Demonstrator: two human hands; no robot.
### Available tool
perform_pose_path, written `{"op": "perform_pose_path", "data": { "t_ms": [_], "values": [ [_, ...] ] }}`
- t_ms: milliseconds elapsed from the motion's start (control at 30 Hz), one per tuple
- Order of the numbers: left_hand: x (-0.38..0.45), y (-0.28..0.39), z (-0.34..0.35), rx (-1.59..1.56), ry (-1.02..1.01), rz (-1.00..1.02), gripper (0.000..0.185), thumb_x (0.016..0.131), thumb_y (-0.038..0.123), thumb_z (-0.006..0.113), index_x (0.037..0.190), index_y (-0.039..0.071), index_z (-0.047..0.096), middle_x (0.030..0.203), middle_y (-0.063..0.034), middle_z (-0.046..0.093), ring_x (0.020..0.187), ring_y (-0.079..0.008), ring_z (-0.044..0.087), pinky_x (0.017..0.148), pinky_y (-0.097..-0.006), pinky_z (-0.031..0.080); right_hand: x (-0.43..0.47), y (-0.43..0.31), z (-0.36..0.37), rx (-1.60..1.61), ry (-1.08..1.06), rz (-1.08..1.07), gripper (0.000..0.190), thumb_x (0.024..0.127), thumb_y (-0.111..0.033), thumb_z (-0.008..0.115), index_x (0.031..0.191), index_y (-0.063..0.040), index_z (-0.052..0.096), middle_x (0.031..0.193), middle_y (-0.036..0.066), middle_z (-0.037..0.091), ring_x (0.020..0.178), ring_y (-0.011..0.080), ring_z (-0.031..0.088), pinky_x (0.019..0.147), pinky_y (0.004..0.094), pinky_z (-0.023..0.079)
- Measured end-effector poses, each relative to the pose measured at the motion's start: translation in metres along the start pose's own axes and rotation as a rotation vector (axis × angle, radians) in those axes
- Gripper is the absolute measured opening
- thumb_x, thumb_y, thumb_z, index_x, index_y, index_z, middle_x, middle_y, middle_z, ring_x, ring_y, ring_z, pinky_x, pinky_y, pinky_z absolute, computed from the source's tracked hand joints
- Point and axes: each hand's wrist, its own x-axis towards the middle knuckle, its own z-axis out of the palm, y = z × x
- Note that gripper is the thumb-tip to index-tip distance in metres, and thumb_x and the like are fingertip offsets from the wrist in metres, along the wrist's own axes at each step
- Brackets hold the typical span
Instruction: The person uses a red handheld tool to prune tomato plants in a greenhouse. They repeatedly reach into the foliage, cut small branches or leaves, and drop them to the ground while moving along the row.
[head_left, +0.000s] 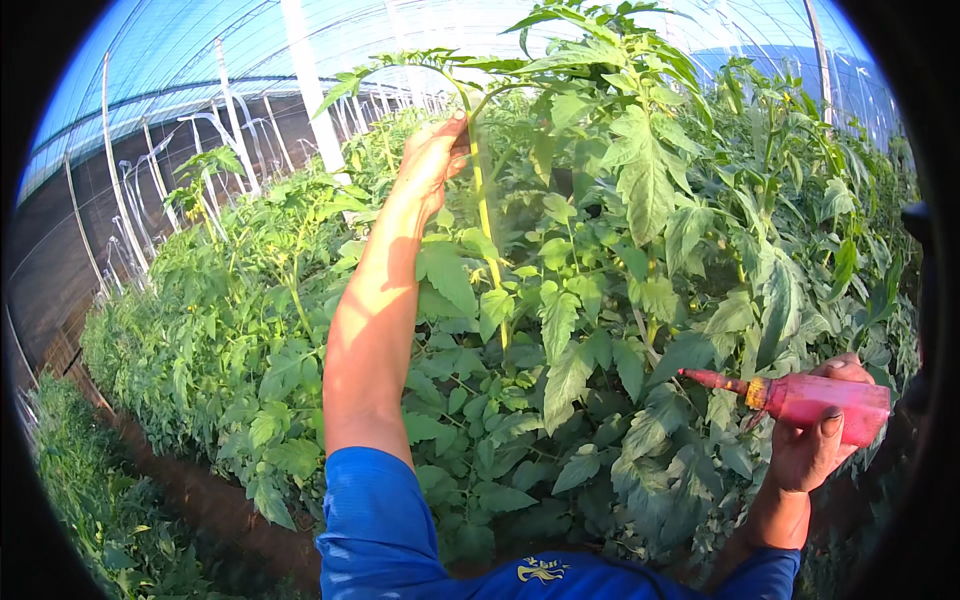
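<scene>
With its thumb and fingers at the upper part of a tomato plant's stem (482, 196), my left hand (437, 160) is stretched out ahead of me. The stem runs upright and arches over at the top in a leafy shoot (420, 61). Low on the right, my right hand (814, 450) grips a squeeze bottle (832, 409) of pink-red liquid. The bottle lies sideways in the hand, its yellow collar and red-stained nozzle (712, 380) pointing left towards the foliage. Small yellow flowers (478, 276) show near the stem.
Dense tomato plants (570, 300) fill the bed before me, with tall leafy tops at the right. A bare soil path (210, 495) runs along the lower left, beside another green row (105, 487). White posts (311, 90) and hanging strings stand at left under the greenhouse film.
</scene>
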Motion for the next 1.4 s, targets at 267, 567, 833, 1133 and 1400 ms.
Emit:
{"op": "perform_pose_path", "data": {
  "t_ms": [267,567,833,1133,1400],
  "values": [
    [-0.027,-0.005,0.018,-0.017,0.054,0.418,0.028,0.086,0.023,0.077,0.099,-0.001,0.069,0.086,-0.0045,0.069,0.072,-0.0105,0.064,0.066,-0.0233,0.051,0.024,-0.028,0.050,0.247,0.024,-0.154,0.064,0.094,-0.042,0.063,0.132,0.005,0.040,0.094,0.013,0.058,0.059,0.0127,0.053,0.061,0.0264,0.051],
    [-0.057,-0.005,0.035,0.477,0.345,1.097,0.016,0.078,0.006,0.079,0.088,-0.001,0.069,0.080,-0.0086,0.063,0.062,-0.0143,0.062,0.055,-0.0254,0.049,0.092,-0.064,0.190,0.289,-0.326,-0.756,0.028,0.100,-0.007,0.051,0.124,0.004,0.061,0.095,0.014,0.064,0.069,0.0150,0.057,0.070,0.0305,0.052],
    [-0.071,-0.006,0.039,0.453,0.348,1.097,0.016,0.076,0.003,0.078,0.088,-0.002,0.067,0.080,-0.0109,0.063,0.065,-0.0189,0.064,0.056,-0.0282,0.050,0.067,-0.038,0.265,0.284,-0.236,-0.466,0.019,0.086,-0.008,0.075,0.098,0.004,0.068,0.074,0.007,0.067,0.055,0.0091,0.059,0.050,0.0210,0.045],
    [-0.089,0.002,0.044,0.168,0.188,0.920,0.037,0.087,0.006,0.067,0.118,-0.004,0.049,0.093,-0.0131,0.064,0.079,-0.0174,0.064,0.070,-0.0294,0.054,0.070,0.010,0.249,0.386,-0.092,-0.399,0.028,0.089,-0.010,0.072,0.108,0.007,0.061,0.073,0.011,0.066,0.046,0.0105,0.052,0.044,0.0257,0.047],
    [-0.089,0.015,0.047,0.429,0.223,0.923,0.026,0.098,0.015,0.059,0.115,-0.001,0.048,0.084,-0.0115,0.064,0.074,-0.0169,0.063,0.066,-0.0302,0.051,0.073,0.017,0.244,0.319,-0.036,-0.343,0.015,0.085,-0.004,0.074,0.098,0.001,0.067,0.079,0.005,0.070,0.058,0.0063,0.058,0.052,0.0208,0.046]
  ]
}}
